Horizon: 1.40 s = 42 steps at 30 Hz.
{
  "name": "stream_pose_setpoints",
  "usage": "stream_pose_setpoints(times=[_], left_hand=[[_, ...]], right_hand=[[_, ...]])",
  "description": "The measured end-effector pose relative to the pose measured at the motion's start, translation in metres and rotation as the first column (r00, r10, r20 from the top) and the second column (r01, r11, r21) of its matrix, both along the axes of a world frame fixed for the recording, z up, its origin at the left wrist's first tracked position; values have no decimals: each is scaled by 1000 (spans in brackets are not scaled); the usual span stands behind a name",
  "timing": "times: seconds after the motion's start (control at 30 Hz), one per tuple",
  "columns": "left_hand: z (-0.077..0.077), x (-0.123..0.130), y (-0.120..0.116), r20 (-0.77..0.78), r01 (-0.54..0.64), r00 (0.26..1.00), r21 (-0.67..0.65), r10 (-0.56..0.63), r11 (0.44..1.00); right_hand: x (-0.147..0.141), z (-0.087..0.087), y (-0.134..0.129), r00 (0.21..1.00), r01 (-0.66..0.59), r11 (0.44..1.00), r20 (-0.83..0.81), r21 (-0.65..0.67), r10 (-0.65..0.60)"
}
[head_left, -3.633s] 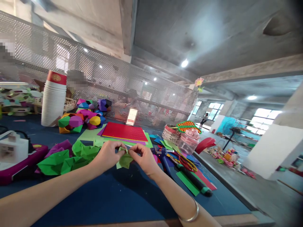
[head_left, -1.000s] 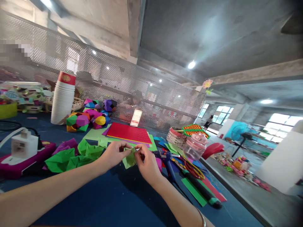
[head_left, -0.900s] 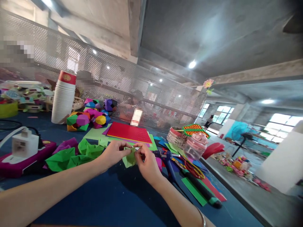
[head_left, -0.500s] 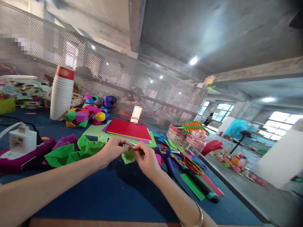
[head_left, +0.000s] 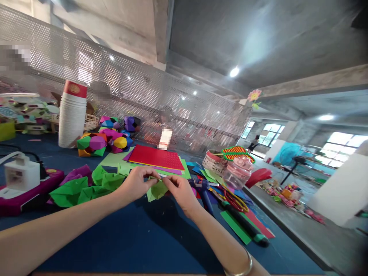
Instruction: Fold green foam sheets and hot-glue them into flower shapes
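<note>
Between my two hands is a piece of folded light green paper (head_left: 156,190), hanging above the blue table. My left hand (head_left: 138,183) pinches its upper edge with thumb and forefinger. From the other side my right hand (head_left: 180,191) also pinches the paper's top edge, fingertips close to the left ones. Folded dark green paper pieces (head_left: 70,191) lie left of my left hand. Just beyond both hands rests a stack of coloured sheets topped by red (head_left: 156,157). A blue glue gun (head_left: 201,184) lies right of my right hand.
Paper cups (head_left: 72,115) stand stacked at the left, near multicoloured paper balls (head_left: 92,144) and a purple power strip (head_left: 51,180). On the right are a pink clear jar (head_left: 237,173), scissors (head_left: 234,199) and a black-handled tool (head_left: 244,222). A perforated screen (head_left: 129,99) rises behind.
My right hand's fingers have straightened a little along the paper's top edge, and more of the light green paper shows. The view has shifted slightly.
</note>
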<state>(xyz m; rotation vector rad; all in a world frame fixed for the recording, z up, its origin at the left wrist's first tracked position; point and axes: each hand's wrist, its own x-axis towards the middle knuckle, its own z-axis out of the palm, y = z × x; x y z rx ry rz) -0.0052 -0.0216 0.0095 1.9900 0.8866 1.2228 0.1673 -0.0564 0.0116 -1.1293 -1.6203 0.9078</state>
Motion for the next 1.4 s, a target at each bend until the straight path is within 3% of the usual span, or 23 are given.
stream_pose_setpoints(times=[0.17,0.27,0.43,0.53,0.63,0.77,0.93,1.1,1.23,1.4], left_hand=[[-2,0,-2,-63,-34,997,39,36,999],[-5,1,-1,-62,-38,997,26,39,999],[-9,3,1,-25,-35,999,-27,34,999],[-8,3,-1,-29,17,999,-48,-18,999],[-7,3,-1,-52,48,997,-49,-50,998],[-10,4,1,-121,7,993,10,-6,1000],[-10,4,-2,-215,-59,974,45,67,997],[-6,6,-11,-196,-120,970,128,144,984],[-8,10,-13,-161,-122,974,207,157,971],[-13,12,-17,-110,-105,984,279,140,954]], right_hand=[[4,2,-1,996,-17,1000,85,8,17],[2,1,-4,970,49,990,231,135,-79],[-6,-3,-9,813,54,855,475,516,-338],[-7,-4,-12,725,6,799,548,602,-418],[-7,-4,-14,665,-16,787,594,617,-452],[-8,-5,-15,646,-13,784,604,620,-467],[-8,-8,-15,692,3,816,588,578,-419],[-8,-8,-13,745,42,841,544,539,-386],[-10,-7,-14,738,78,823,523,562,-426],[-17,-11,-21,667,95,774,537,626,-516]])
